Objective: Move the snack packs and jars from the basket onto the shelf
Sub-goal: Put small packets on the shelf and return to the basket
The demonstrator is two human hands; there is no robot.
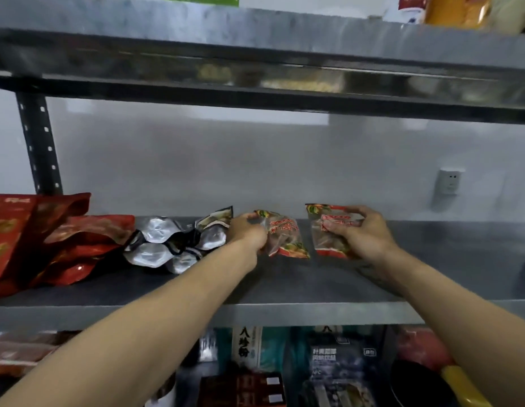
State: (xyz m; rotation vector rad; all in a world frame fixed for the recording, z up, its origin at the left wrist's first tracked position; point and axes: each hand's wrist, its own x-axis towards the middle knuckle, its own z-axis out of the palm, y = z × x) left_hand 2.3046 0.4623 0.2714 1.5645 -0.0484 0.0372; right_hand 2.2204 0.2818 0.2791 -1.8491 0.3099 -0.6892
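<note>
Left of your left hand's fingers, a heap of silver foil packs [173, 242] lies on the shelf [284, 289], its nearest corner touching or just beside your knuckles. Further left, red bags [49, 239] are piled against each other, in front of the perforated upright post [39, 142]. To the right of your right hand's fingers the board runs bare, and a wall socket [448, 180] sits up and to the right on the wall behind. The upper shelf [255, 54] crosses well above both hands. Nothing lies between your two hands but a narrow strip of board.

Below your forearms, the lower shelf holds dark boxes [340, 362] with printed labels, standing close together, with a black round vessel [411, 383] and a yellow item [461, 386] to their right. That level is too blurred to say more.

Your left hand [246, 230] has its fingers [255, 227] curled tightly around the left edge of the left snack pack [287, 233], a clear pouch with red print, tilted. Your right hand [364, 230] pinches the right snack pack [329, 230], with the thumb on its front and the fingers [355, 212] hooked over its top right corner. It stands nearly upright. Both packs are over the middle of the shelf, just beside each other and not touching. Their lower edges are down at the board, though you cannot tell whether they rest on it.
</note>
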